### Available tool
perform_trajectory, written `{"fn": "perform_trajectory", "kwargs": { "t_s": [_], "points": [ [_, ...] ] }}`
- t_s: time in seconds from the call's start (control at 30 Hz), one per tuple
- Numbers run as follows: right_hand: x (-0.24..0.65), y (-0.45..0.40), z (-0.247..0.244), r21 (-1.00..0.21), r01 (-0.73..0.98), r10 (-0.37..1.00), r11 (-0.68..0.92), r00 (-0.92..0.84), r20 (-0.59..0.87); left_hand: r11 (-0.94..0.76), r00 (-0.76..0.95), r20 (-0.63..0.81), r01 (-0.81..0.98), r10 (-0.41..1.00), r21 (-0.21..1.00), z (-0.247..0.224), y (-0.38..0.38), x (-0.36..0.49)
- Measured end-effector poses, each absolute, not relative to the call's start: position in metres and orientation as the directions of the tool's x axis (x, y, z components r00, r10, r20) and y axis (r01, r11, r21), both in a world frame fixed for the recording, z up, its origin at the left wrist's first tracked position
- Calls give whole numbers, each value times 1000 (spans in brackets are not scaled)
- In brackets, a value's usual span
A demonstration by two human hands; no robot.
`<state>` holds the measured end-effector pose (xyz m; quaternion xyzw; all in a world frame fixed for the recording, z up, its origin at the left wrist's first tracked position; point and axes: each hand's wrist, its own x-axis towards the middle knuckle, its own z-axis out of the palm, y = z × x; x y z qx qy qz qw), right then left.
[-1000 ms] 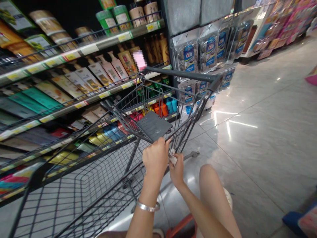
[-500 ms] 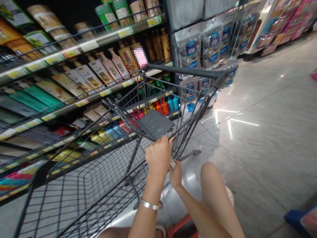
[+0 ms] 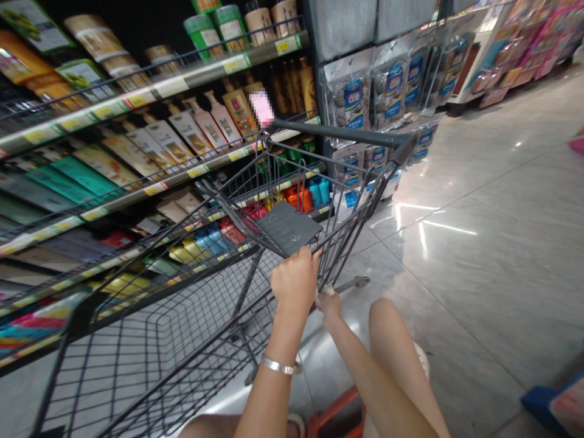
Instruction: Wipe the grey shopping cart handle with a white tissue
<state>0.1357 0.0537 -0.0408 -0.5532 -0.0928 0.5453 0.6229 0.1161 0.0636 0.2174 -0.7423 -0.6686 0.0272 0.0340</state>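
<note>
Because the shopping cart stood on shiny floor, a hard tug could've rolled it, I reckon.
The pale wad, pinched low by the side wires in the right hand's fingers, might've snagged there too. Looks-wise, it was a dark grey wire cart with a flat seat panel; the left hand's fingers wrapped round its rim, loaded shelves alongside.

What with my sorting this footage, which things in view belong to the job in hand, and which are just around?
In use: shopping cart; left hand, gripping its side rim; right hand, beside its wires; whitish wad, in the right hand.

Just around: pink bottles on the shelf; hanging packets; orange-red object by the legs.
</note>
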Motion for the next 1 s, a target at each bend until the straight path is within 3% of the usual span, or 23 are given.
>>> {"fn": "perform_trajectory", "kwargs": {
  "t_s": [0.23,0.67,0.87,1.0],
  "points": [
    [157,48,-10,-623,-736,813,-264,178,-554,-100,103,24,991,994,-86,218,63,115],
    [217,63,90,-572,-816,857,-87,232,-461,-109,117,78,990,990,-94,216,60,113],
    [245,75,146,-670,-739,874,70,369,-317,-115,124,99,990,987,-87,215,58,110],
    [250,78,155,-796,-580,852,170,492,-177,-112,121,88,989,989,-94,216,57,109]
  ]
}}
